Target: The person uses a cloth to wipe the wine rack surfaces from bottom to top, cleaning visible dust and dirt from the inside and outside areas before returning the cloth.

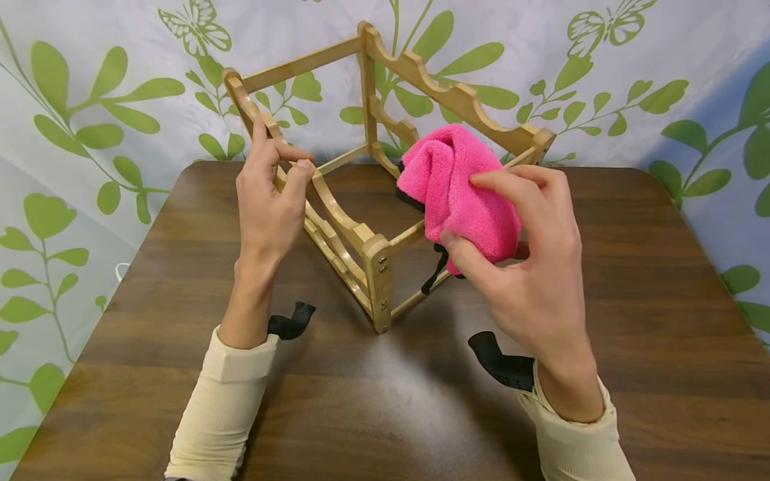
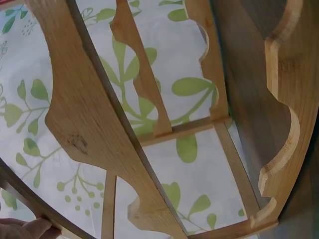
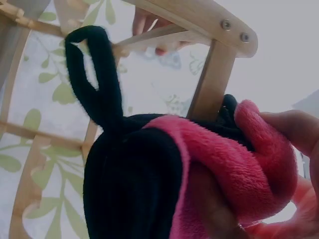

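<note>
Pinched in the grip of the right hand (image 1: 535,254), a fluffy bright-pink cloth (image 1: 460,194), folded, black-backed, with a black loop, is beside a scalloped wooden rack (image 1: 377,277). The pale rack, screws showing in its near post, stands toward the table's (image 1: 385,407) far edge; the left hand's (image 1: 268,197) grip holds its upper left rail.

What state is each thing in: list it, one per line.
Pink cloth, bunched, black side showing
Black loop, open, dangling
Wooden rack, assembled
Left hand, holding the rack
Right hand, gripping the cloth
Cream sleeves, clear of the hands
Leafy backdrop, hung up
</note>
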`<state>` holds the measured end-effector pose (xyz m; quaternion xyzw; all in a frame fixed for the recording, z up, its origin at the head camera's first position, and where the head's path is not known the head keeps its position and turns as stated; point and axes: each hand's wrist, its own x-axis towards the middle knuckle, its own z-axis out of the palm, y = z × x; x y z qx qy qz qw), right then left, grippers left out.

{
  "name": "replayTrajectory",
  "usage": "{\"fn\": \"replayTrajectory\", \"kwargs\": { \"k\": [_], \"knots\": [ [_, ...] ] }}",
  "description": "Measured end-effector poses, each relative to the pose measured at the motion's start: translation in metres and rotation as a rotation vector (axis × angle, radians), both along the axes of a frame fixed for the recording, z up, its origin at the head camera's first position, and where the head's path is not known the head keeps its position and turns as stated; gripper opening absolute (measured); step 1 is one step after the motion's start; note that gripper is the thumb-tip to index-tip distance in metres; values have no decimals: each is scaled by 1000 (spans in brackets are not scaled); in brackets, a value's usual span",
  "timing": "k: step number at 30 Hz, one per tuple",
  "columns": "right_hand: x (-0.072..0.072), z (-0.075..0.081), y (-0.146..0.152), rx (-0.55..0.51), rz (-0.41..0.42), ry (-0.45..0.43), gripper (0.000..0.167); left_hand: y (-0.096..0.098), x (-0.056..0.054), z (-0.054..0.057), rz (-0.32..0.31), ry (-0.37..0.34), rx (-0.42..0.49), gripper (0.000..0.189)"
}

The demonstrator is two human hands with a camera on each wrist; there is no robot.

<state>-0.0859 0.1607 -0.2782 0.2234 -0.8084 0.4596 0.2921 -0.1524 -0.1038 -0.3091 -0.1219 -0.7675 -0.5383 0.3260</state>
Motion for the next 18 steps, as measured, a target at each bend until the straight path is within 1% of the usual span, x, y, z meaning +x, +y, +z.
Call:
{"fn": "replayTrajectory", "kwargs": {
  "k": [3, 7, 9, 13, 18],
  "knots": [
    [4, 2, -2, -58, 25, 35, 48, -3, 0, -1, -18, -9, 44, 22],
    [8, 3, -6, -147, 57, 74, 46, -6, -1, -2, -68, -2, 113, 23],
    [9, 3, -9, -173, 72, 89, 46, -7, -2, -3, -94, 8, 141, 24],
    [8, -1, -11, -179, 87, 111, 47, -9, -4, -4, -124, 20, 172, 25],
    [9, -6, -13, -176, 106, 144, 50, -12, -8, -5, -172, -4, 198, 22]
  ]
}}
